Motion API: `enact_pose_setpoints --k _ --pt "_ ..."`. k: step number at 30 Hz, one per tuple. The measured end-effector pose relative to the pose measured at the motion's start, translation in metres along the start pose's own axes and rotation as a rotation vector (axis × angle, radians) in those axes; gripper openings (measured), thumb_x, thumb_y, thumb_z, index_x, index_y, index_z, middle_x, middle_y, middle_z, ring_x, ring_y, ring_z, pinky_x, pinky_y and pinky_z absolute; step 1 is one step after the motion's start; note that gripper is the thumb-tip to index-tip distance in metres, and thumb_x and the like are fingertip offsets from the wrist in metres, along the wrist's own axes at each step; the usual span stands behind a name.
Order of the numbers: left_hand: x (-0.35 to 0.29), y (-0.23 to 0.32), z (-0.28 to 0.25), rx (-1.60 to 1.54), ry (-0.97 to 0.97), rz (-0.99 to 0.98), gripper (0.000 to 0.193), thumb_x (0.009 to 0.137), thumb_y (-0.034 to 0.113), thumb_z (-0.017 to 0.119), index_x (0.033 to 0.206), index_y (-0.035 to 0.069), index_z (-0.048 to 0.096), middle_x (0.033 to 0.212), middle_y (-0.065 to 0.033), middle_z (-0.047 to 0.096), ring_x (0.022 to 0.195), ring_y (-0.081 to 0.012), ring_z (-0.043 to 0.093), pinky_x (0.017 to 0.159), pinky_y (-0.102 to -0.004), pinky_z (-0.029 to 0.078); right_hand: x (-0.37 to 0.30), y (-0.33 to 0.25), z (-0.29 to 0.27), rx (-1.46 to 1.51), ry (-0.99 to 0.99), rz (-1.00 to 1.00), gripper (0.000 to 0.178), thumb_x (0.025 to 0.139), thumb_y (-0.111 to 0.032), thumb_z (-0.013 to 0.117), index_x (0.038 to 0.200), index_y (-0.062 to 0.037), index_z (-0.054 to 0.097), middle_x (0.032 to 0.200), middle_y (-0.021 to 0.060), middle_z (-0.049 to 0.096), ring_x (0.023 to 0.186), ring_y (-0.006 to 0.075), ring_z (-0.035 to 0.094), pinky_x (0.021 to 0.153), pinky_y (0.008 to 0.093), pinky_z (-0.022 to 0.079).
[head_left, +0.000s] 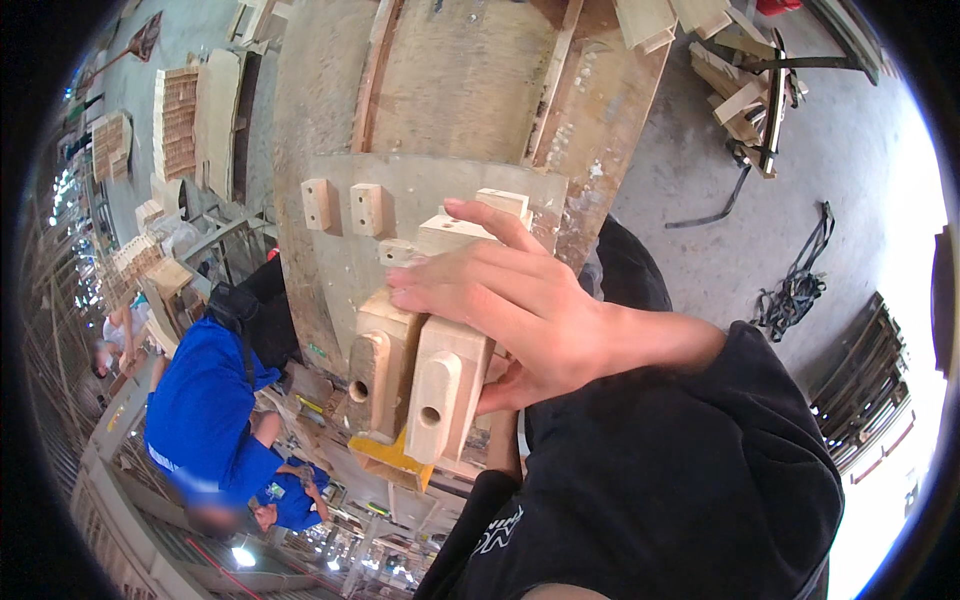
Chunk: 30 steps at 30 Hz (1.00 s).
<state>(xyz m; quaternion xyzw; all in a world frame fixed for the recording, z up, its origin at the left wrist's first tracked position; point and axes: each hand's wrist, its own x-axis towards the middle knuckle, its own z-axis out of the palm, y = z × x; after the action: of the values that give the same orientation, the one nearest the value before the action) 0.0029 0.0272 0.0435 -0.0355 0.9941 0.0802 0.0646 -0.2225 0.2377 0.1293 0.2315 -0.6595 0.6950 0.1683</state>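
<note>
My right hand [530, 305] reaches in from the right, its fingers laid over a pale wooden piece [443, 390] and the thumb against its side. That piece has a rounded tenon with a round hole at its end. A similar wooden piece [385, 360] lies right beside it on the left, its tenon also holed. Beneath their ends is a yellow metal part [390, 460]. Of my left arm only a bare stretch [504, 445] shows below the pieces; the left hand's fingers are hidden. Past my right fingers lie small drilled blocks [455, 235].
Two drilled blocks [366, 209] stand on the worn wooden bench [450, 90]. A person in blue [205, 400] is close on the left, others farther off. Timber stacks [175, 125] stand at upper left. Wood offcuts [740, 105] and black straps [795, 290] lie on the right.
</note>
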Motion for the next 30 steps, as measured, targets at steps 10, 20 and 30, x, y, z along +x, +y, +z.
enact_pose_setpoints --k 10,20,30 --pt "-0.041 -0.01 -0.057 -0.039 -0.038 -0.07 0.092 0.086 0.05 0.069 0.143 -0.01 0.029 0.126 -0.0349 0.045 0.112 -0.054 0.046 0.094 -0.0596 0.037 -0.007 0.032 0.014 0.025 0.039 -0.133 0.078 0.06 -0.04 0.088 0.12 0.0013 0.059 0.118 0.0124 0.066 0.1 0.029 0.067 0.115 0.0619 0.028" --pt "0.012 0.003 0.005 -0.015 0.029 -0.028 0.092 0.086 0.05 0.069 0.143 -0.01 0.029 0.124 -0.0343 0.047 0.109 -0.0534 0.048 0.092 -0.0592 0.038 -0.009 0.029 0.024 -0.026 0.312 -0.203 0.086 0.068 -0.05 0.083 0.132 -0.0009 0.053 0.125 0.0134 0.064 0.111 0.0315 0.063 0.118 0.0606 0.017" --pt "0.038 0.009 0.033 0.09 0.142 0.0 0.091 0.085 0.05 0.07 0.144 -0.007 0.03 0.111 -0.0292 0.051 0.098 -0.0484 0.052 0.085 -0.0559 0.041 -0.047 0.026 -0.076 -0.17 0.415 0.552 0.017 0.089 -0.006 0.069 0.104 -0.0003 0.063 0.084 0.0074 0.071 0.08 0.0159 0.068 0.082 0.0318 0.051"
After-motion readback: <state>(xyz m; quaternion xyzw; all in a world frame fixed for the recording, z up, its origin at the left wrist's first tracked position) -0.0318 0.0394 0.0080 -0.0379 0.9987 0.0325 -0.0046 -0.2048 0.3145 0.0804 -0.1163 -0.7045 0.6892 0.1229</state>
